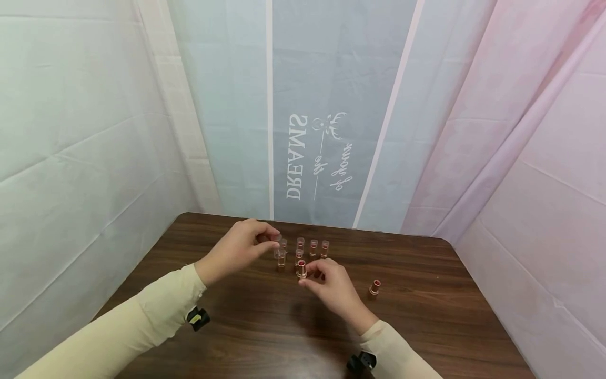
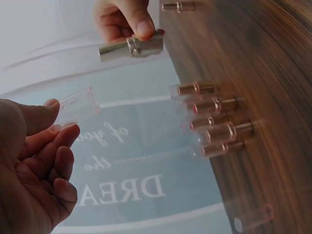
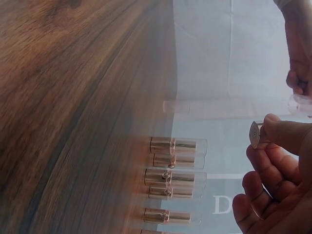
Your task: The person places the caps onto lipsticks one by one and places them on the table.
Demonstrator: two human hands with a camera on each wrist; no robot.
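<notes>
My left hand (image 1: 243, 241) pinches a clear lipstick cap (image 2: 80, 108) between thumb and fingers, above the left end of a group of lipsticks. My right hand (image 1: 333, 287) pinches a gold lipstick (image 1: 301, 270) with a red tip, held upright in the head view and apart from the cap. Its round base (image 3: 254, 135) faces the right wrist camera. Just beyond the hands, several gold lipsticks (image 2: 217, 131) with clear caps stand on the table. To the right of my right hand stands one lipstick (image 1: 375, 288) with its red tip bare.
The dark wooden table (image 1: 246, 316) reaches back to a hanging cloth (image 1: 331, 79) with mirrored lettering. Pale cloth walls (image 1: 71, 131) close off both sides. A separate clear cap (image 2: 253, 218) stands on the table near the group.
</notes>
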